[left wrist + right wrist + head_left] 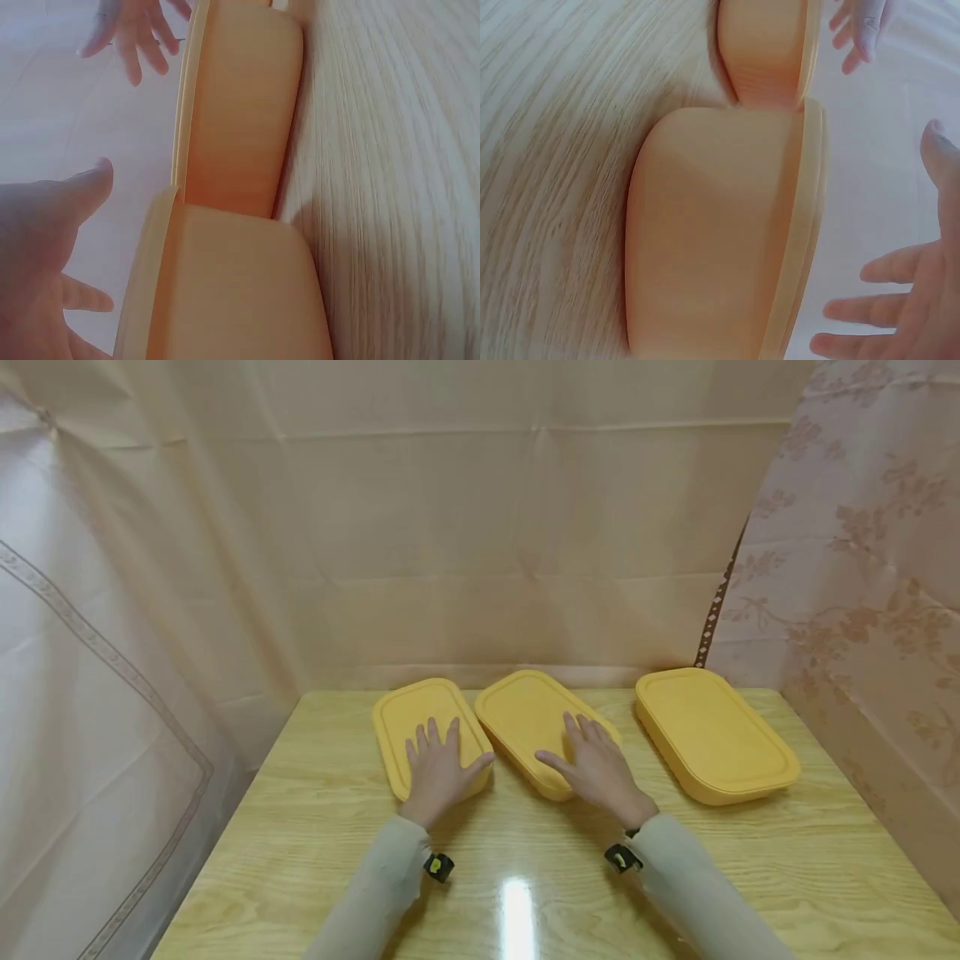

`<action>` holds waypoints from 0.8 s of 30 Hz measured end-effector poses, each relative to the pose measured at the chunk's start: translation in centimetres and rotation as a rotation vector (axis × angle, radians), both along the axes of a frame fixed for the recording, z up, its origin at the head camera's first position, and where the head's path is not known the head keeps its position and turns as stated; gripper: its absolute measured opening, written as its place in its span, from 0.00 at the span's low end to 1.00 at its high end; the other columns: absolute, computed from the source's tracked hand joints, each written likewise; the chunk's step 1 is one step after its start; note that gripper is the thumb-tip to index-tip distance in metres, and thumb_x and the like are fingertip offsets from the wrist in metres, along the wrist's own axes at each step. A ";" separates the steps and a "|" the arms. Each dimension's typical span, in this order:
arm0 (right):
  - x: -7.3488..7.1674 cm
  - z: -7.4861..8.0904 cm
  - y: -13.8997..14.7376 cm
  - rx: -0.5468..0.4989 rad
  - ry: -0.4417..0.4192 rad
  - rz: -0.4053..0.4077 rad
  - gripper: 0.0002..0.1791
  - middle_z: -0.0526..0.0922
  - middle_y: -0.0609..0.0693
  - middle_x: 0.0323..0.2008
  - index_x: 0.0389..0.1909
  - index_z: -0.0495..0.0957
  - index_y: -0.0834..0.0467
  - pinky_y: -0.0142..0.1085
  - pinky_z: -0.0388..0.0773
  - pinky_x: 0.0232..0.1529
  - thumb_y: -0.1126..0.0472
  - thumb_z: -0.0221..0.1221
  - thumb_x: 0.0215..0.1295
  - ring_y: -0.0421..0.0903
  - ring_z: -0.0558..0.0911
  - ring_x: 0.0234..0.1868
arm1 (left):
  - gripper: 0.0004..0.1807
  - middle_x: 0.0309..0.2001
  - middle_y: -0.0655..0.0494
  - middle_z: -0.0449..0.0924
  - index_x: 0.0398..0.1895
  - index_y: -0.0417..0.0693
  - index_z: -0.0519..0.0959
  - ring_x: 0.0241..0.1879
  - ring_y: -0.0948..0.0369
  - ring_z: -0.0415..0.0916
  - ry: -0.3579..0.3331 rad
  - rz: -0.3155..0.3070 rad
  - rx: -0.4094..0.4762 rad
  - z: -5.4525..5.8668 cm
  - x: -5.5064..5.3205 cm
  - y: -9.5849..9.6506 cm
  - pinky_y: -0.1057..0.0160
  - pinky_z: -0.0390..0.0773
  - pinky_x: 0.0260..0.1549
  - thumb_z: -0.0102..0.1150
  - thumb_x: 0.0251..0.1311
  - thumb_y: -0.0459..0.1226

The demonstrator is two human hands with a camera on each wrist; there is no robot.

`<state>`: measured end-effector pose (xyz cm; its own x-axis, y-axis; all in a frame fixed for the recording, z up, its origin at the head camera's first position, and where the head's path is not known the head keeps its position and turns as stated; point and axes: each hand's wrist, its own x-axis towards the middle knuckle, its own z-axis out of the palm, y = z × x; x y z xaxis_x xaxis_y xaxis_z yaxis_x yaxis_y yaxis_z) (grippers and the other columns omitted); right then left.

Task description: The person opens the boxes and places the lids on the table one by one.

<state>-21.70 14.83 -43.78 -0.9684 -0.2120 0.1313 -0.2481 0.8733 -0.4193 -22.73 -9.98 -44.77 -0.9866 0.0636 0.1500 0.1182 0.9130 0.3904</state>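
Observation:
Three yellow lidded boxes are on the wooden table. Over the left box (408,706) my left hand (437,772) is held with fingers spread, and the left wrist view shows a gap between that hand (45,255) and the lid. My right hand (600,768) is above the middle box (517,714), fingers extended and thumb pointing left. In the right wrist view, this hand (907,300) is likewise apart from the lid. The left and middle boxes stand close together, both turned at an angle. Neither hand holds anything. What the boxes contain is hidden by their lids.
A third yellow box (712,727) stands at the table's back right, apart from the other two. Beige cloth (480,527) hangs behind the table (300,860), with a patterned curtain (885,568) on the right and a pale one (75,735) on the left.

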 end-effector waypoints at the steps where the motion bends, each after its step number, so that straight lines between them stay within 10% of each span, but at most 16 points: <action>1: 0.0 0.1 -0.1 -0.003 0.008 0.002 0.52 0.56 0.70 0.72 0.75 0.50 0.64 0.65 0.57 0.68 0.29 0.47 0.65 0.72 0.57 0.71 | 0.50 0.74 0.29 0.48 0.74 0.46 0.58 0.74 0.33 0.43 -0.005 0.003 0.000 0.0 0.0 -0.1 0.31 0.43 0.69 0.53 0.57 0.68; 24: -0.6 0.5 -3.7 -0.116 -0.021 0.037 0.50 0.60 0.66 0.72 0.74 0.53 0.64 0.63 0.60 0.67 0.31 0.49 0.66 0.67 0.60 0.71 | 0.50 0.73 0.27 0.47 0.74 0.44 0.58 0.75 0.35 0.42 -0.018 0.100 0.018 -0.6 0.0 -2.7 0.31 0.42 0.69 0.56 0.56 0.66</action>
<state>-22.28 11.14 -43.30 -0.9631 -0.2317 0.1370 -0.2690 0.8092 -0.5224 -22.71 -12.69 -45.39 -0.9905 -0.0382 0.1322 0.0193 0.9126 0.4083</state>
